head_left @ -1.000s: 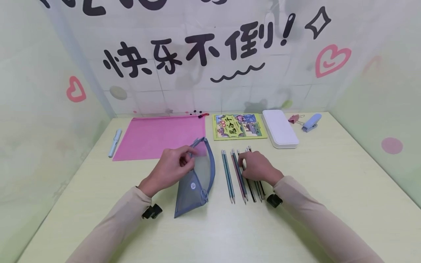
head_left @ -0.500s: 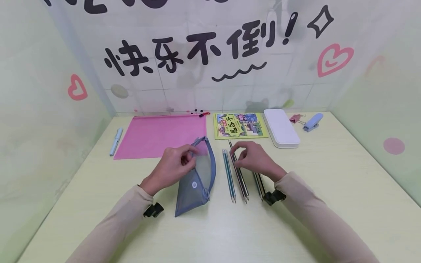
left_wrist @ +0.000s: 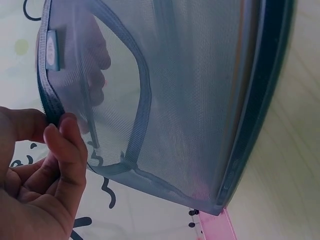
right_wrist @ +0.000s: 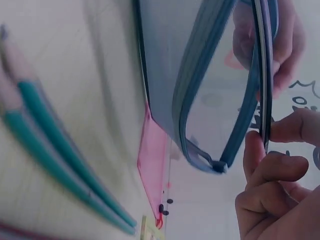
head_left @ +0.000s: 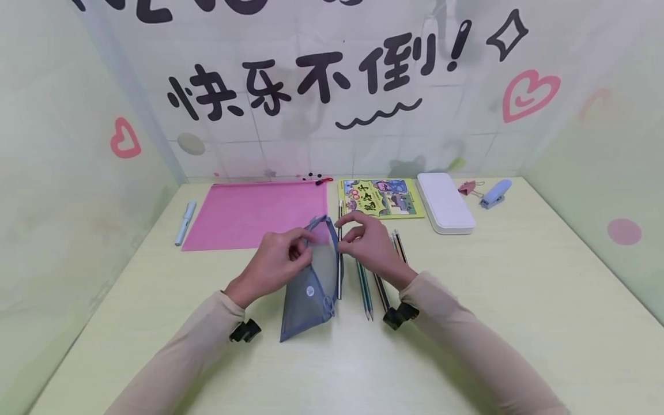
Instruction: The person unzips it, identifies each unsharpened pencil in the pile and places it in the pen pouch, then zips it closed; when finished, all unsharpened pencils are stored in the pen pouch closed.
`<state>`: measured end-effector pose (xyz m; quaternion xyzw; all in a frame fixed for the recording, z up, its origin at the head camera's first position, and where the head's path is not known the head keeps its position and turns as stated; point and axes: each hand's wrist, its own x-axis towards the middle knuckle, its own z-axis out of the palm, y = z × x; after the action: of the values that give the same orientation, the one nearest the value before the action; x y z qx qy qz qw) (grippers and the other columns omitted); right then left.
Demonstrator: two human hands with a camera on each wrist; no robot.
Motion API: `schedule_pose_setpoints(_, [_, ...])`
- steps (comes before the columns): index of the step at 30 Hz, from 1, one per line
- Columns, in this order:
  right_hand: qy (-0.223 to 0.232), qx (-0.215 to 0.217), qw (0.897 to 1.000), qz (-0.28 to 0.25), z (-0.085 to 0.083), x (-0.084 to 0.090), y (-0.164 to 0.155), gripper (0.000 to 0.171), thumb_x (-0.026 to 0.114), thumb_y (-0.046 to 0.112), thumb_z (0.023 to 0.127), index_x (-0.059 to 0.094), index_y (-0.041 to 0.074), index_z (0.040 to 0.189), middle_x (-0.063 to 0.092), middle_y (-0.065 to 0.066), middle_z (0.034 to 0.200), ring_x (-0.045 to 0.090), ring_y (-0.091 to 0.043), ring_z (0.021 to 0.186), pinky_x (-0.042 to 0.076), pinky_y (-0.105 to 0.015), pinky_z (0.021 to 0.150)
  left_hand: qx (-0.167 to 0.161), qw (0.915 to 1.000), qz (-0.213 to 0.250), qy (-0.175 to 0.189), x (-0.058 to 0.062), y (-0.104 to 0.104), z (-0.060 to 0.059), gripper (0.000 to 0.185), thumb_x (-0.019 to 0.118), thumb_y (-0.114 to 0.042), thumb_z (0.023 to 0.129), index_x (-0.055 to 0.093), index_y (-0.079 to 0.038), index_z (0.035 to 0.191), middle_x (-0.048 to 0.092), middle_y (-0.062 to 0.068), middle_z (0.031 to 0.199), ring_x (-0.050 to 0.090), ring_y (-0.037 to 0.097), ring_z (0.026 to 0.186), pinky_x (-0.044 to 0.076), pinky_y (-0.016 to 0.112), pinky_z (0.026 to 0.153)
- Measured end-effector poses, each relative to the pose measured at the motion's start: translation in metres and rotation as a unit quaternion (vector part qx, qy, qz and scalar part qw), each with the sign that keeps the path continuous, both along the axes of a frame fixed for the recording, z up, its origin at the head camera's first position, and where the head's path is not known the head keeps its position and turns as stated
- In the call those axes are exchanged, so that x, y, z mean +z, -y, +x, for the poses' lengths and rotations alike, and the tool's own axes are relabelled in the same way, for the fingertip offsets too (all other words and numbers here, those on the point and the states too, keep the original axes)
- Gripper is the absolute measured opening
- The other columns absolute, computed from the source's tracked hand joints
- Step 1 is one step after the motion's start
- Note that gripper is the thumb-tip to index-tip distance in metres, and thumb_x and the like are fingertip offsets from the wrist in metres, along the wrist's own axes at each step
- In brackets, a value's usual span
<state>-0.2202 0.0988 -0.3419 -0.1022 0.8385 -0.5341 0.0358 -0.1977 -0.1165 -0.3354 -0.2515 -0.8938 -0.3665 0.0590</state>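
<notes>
A grey-blue mesh pencil pouch (head_left: pixel 308 288) stands on the table with its zip open. My left hand (head_left: pixel 301 245) pinches the top edge of its mouth; in the left wrist view the left hand (left_wrist: pixel 55 125) grips the pouch (left_wrist: pixel 190 90) by its trim. My right hand (head_left: pixel 344 227) pinches a dark pencil (head_left: pixel 339 259) that stands lengthwise right at the pouch's open edge. In the right wrist view the dark pencil (right_wrist: pixel 265 75) lies along the zip of the pouch (right_wrist: pixel 200 100). Two teal pencils (head_left: pixel 363 285) and several more pencils (head_left: pixel 398 242) lie on the table under my right forearm.
Behind the pouch lies a pink zip folder (head_left: pixel 254 213), with a light blue pen (head_left: pixel 184 222) to its left. A green picture booklet (head_left: pixel 381 197), a white case (head_left: pixel 445 202), a pink binder clip (head_left: pixel 468 186) and a blue stapler (head_left: pixel 495 192) line the back. Walls close three sides.
My right hand picked a dark pencil out of the row and carried it left to the pouch's mouth. My left hand kept its pinch on the pouch.
</notes>
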Motion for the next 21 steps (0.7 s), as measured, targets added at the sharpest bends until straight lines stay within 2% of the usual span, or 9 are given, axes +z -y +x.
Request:
schedule_pose_setpoints(6, [0.014, 0.018, 1.000, -0.010, 0.006, -0.004, 0.015, 0.035, 0.069, 0.008, 0.085, 0.065, 0.015, 0.119, 0.073, -0.008, 0.082, 0.061, -0.021, 0.068, 0.044, -0.027, 0.061, 0.008, 1.0000, 0.000, -0.004, -0.001, -0.001, 0.000, 0.022, 0.062, -0.007, 0.093, 0.069, 0.000, 0.113, 0.064, 0.001, 0.072, 0.056, 0.008, 0.062, 0.052, 0.019, 0.060])
schedule_pose_setpoints(10, [0.025, 0.033, 0.999, 0.007, 0.011, -0.005, 0.019, 0.036, 0.070, 0.009, 0.084, 0.065, 0.015, 0.119, 0.073, -0.007, 0.082, 0.061, -0.018, 0.067, 0.046, -0.027, 0.063, 0.009, 0.9998, 0.009, -0.018, -0.001, -0.003, 0.001, 0.021, 0.062, -0.007, 0.093, 0.069, -0.001, 0.112, 0.064, 0.001, 0.070, 0.055, 0.007, 0.060, 0.052, 0.019, 0.058])
schedule_pose_setpoints(15, [0.027, 0.049, 0.998, 0.033, 0.011, -0.007, 0.023, 0.037, 0.071, 0.008, 0.082, 0.067, 0.013, 0.118, 0.072, -0.006, 0.078, 0.059, -0.015, 0.062, 0.044, -0.025, 0.057, 0.001, 0.9994, 0.020, -0.028, -0.004, -0.004, 0.002, 0.022, 0.060, -0.005, 0.092, 0.069, -0.001, 0.112, 0.065, 0.000, 0.070, 0.056, 0.006, 0.059, 0.052, 0.019, 0.057])
schedule_pose_setpoints(21, [0.027, 0.084, 0.994, 0.068, 0.010, -0.008, 0.025, 0.041, 0.071, 0.010, 0.086, 0.065, 0.012, 0.126, 0.073, -0.004, 0.079, 0.061, -0.014, 0.063, 0.044, -0.024, 0.054, -0.009, 0.9987, 0.021, -0.046, -0.008, -0.004, 0.001, 0.021, 0.059, -0.004, 0.093, 0.069, 0.000, 0.111, 0.067, 0.001, 0.071, 0.057, 0.005, 0.060, 0.053, 0.019, 0.058])
